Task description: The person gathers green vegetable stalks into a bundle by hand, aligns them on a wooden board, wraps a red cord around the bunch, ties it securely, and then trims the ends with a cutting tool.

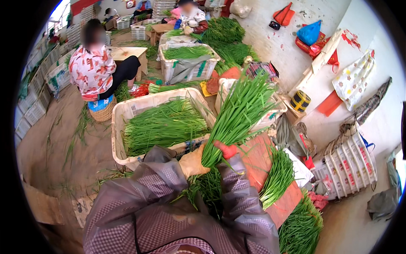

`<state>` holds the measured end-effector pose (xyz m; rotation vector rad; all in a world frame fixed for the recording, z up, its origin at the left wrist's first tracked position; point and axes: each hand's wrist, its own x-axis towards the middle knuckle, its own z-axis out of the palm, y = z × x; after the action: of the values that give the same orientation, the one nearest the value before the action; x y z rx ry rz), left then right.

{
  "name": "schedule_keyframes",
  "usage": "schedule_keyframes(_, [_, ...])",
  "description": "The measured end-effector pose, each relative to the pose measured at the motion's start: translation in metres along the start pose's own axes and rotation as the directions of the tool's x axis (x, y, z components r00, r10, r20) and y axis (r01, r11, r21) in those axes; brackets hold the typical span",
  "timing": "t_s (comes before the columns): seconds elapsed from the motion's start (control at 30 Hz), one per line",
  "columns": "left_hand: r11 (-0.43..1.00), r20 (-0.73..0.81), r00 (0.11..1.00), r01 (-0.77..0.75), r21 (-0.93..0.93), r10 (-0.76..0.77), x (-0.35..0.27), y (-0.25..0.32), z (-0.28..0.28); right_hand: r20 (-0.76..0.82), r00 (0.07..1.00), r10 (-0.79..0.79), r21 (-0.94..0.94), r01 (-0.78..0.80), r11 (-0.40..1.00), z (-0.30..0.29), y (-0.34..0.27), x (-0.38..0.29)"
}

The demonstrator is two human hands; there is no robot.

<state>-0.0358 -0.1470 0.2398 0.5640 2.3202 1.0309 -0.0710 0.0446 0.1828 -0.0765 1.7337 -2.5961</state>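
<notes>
A thick bunch of garlic chives (241, 109) is held upright between my hands, its leaf tips fanning away from me. My left hand (193, 161), in a pale glove, grips its lower part from the left. Red covers the fingers of my right hand (226, 150), which closes round the bunch from the other side. To the left, a white plastic crate (118, 127) holds chives (165, 125) laid flat. A smaller bunch (277, 177) lies on the reddish board (255, 158) at my right. Loose chives (207, 187) are in my lap, partly hidden by my sleeves.
A large chive pile (301, 225) lies beyond the board at lower right. Farther off stands another filled crate (188, 68). One person (95, 70) sits on a woven stool (103, 109) at left; others work behind. A striped basket (347, 165) leans by the right wall.
</notes>
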Motion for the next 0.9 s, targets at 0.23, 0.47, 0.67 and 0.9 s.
schedule_keyframes(0.23, [0.630,-0.028,0.691,-0.675,-0.383,0.723,0.049,0.037,-0.049,-0.099,0.949,-0.299,-0.155,0.282,0.947,0.012,-0.061,-0.030])
schedule_keyframes(0.47, [0.465,-0.231,0.686,-0.665,-0.584,0.690,0.065,0.177,-0.045,-0.119,0.983,-0.142,-0.086,0.132,0.987,0.009,-0.196,-0.076])
schedule_keyframes(0.67, [0.364,-0.208,0.497,-0.809,-0.461,0.843,0.133,0.218,-0.009,-0.045,0.999,0.013,-0.706,-0.041,0.707,-0.106,-0.225,-0.063])
schedule_keyframes(0.9, [0.511,0.076,0.665,-0.490,-0.706,0.743,0.218,0.160,0.069,0.003,0.998,-0.060,0.172,0.058,0.983,-0.214,-0.107,-0.036])
